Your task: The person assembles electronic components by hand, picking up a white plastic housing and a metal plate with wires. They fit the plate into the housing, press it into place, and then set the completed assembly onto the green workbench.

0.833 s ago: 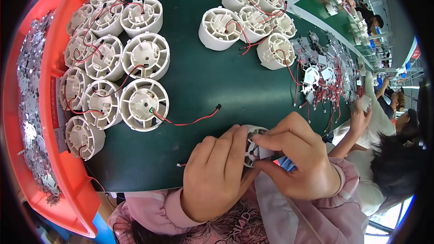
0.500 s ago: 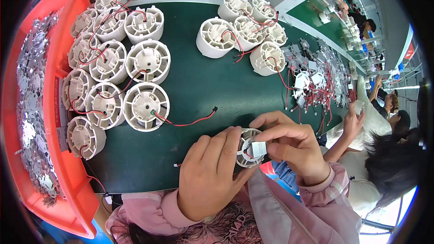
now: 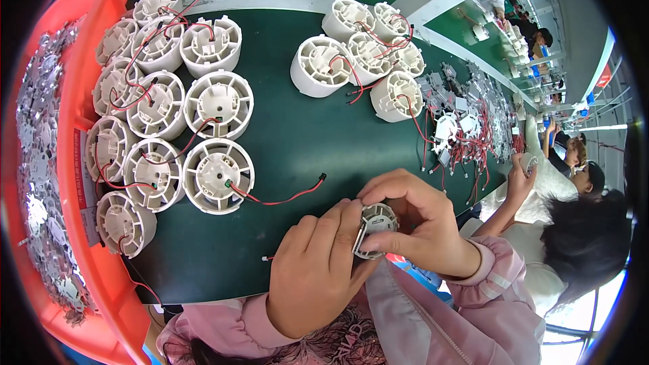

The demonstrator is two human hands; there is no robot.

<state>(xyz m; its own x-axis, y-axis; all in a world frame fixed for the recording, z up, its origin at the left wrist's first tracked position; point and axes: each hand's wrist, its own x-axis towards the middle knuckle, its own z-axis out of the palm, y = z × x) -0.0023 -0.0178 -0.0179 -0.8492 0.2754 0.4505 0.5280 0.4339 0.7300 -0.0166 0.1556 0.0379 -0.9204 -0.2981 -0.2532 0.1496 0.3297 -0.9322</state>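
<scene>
Between both hands, above the near edge of the bench, is a round whitish plastic housing (image 3: 366,214) with a greyish flat piece across its face. My left hand (image 3: 311,274) is closed around its left side, fingers together. On the other side, my right hand (image 3: 429,226) grips the housing, thumb pressed on its face and fingers curled over the top. A small white plug (image 3: 266,258) on a red wire sticks out beside my left hand; where the wire leads is hidden. Nearest on the bench is a white spoked round housing (image 3: 219,176) with a red-black lead.
Several more white housings (image 3: 156,101) stand at left, others (image 3: 321,66) at back centre. A heap of grey metal plates and wired parts (image 3: 466,122) lies at right. A red bin (image 3: 81,162) of metal plates borders the left. A co-worker (image 3: 541,230) sits at right.
The housing has turned in my hands: the small white block on its face no longer shows, and a greyish flat face does. My right thumb has moved left onto it.
</scene>
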